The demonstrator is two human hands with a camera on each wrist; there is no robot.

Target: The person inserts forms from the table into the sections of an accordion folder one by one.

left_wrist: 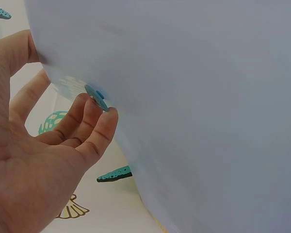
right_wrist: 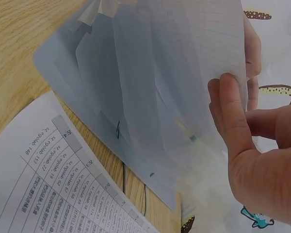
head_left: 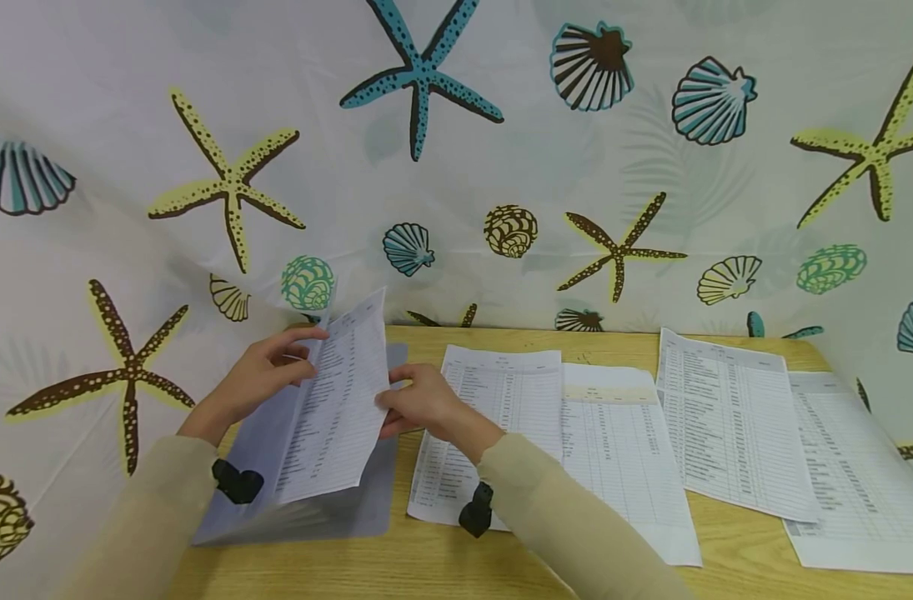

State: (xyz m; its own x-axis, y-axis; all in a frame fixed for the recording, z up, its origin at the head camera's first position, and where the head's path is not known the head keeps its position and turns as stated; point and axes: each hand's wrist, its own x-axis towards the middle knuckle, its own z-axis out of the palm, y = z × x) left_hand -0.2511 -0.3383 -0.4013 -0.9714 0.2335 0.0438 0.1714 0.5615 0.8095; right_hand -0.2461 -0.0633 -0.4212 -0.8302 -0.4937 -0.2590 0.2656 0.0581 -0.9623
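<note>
Sleeves [head_left: 576, 517] in a cream fabric reach in from the bottom edge of the head view, each with a black wrist device [head_left: 238, 482] at the cuff; the upper arms are cut off. The right forearm slants inward across two papers on the table and covers part of their print. The right hand [head_left: 424, 404], fingers bent, pinches the right edge of a printed sheet [head_left: 336, 400], thumb on one side and fingertips on the other. That sheet stands tilted over a grey-blue translucent folder [head_left: 378, 492], on the left part of the wooden table [head_left: 426, 567]. The left hand [head_left: 272, 367] bends at the wrist and grasps the edge of the folder's raised cover; the left wrist view shows its curled fingertips at a small blue button [left_wrist: 95, 97] by that cover, which hides the rest.

The held sheet carries columned rows, too small to read. On the nearest loose sheet [right_wrist: 63, 165], lines beginning "sz_egolab" can be made out, followed by numbers; its Chinese text is blurred. Farther right lie more printed lists [head_left: 734, 425], overlapping, their words illegible. Behind everything hangs a white cloth [head_left: 456, 192] printed with starfish and shells, cropped at the borders.
</note>
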